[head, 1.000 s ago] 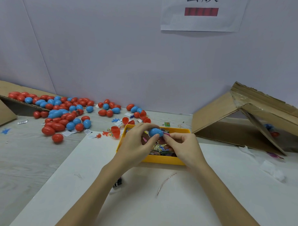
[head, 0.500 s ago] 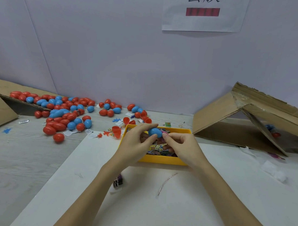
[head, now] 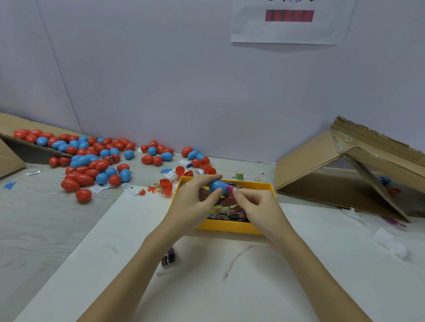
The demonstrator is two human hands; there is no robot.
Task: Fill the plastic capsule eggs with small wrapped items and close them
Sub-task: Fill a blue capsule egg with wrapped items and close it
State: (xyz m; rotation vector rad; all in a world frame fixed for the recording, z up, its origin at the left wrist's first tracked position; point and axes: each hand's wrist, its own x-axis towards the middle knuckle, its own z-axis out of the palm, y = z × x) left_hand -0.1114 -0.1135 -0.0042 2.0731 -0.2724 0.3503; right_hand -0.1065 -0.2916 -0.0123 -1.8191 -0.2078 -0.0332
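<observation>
Cardboard lies at our far left, a flattened box [head: 4,151] with red and blue capsule eggs [head: 86,161] spilling off it across the grey table [head: 23,226]. A few open red egg halves [head: 167,187] sit just beside the yellow tray [head: 228,227], which rests on the far edge of a white sheet [head: 202,293] and holds a jumble of small wrapped items [head: 223,209].

Above the tray our left hand [head: 193,203] pinches a blue egg half [head: 217,186] between thumb and forefinger, the other fingers curled loosely beneath. Our right hand [head: 255,208] meets it from the other side, thumb and fingertips closed on a small pink piece [head: 229,188] touching the open end of the blue half; we cannot tell whether it is a wrapped item or another part of the shell.

On the sheet lie a small dark packet [head: 168,258] under our left forearm and a thin strip [head: 237,258]. At the right stands a tented cardboard box [head: 326,169], and a paper notice [head: 288,19] hangs on the wall.
</observation>
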